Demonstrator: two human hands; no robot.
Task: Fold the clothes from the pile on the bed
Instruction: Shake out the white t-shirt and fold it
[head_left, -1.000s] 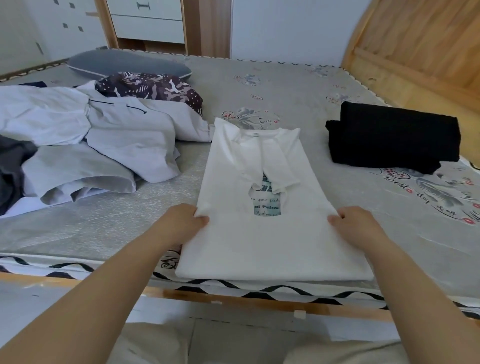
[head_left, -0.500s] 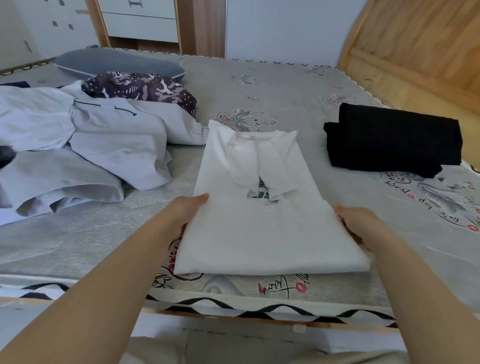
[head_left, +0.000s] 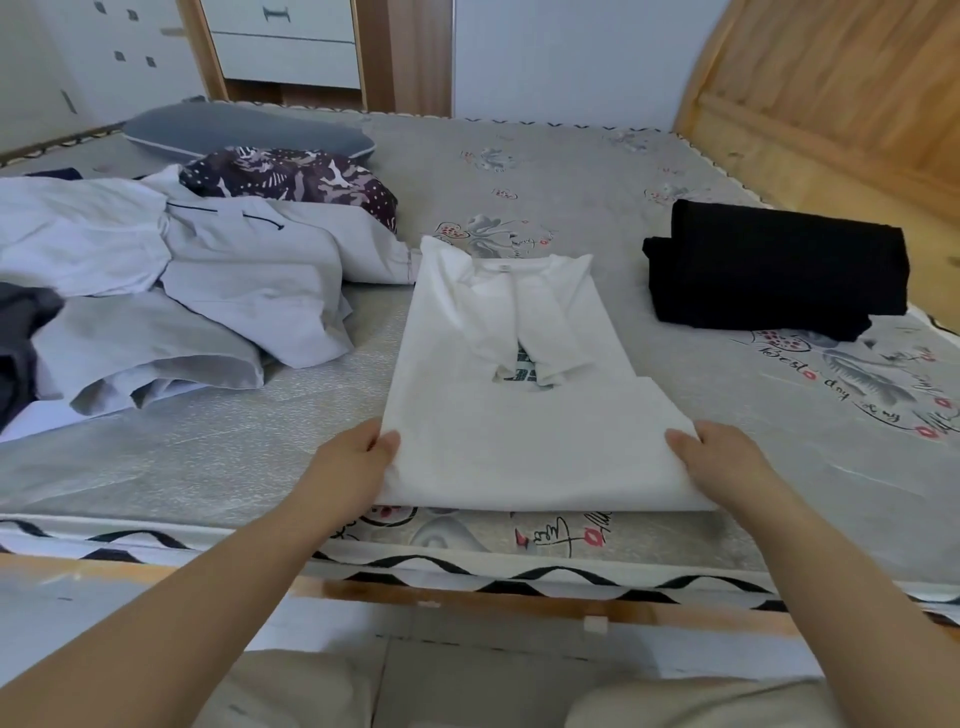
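Note:
A white T-shirt (head_left: 519, 395) lies on the bed in front of me, its sides and sleeves folded inward over a dark chest print. My left hand (head_left: 353, 467) grips its near left corner, thumb on top. My right hand (head_left: 727, 462) grips the near right corner the same way. The near hem is lifted a little off the mattress. The pile of unfolded clothes (head_left: 171, 291), white, grey and dark pieces, sprawls at the left.
A folded black garment (head_left: 774, 270) sits at the right. A patterned dark garment (head_left: 291, 176) and a grey pillow (head_left: 244, 130) lie at the back left. The grey printed mattress (head_left: 571, 176) stretches behind. A wooden headboard (head_left: 831, 78) rises at the right; the bed's wooden edge (head_left: 467, 597) runs below.
Both hands slid from the shirt's mid sides to its near corners and raised the hem; the lower part now covers most of the print.

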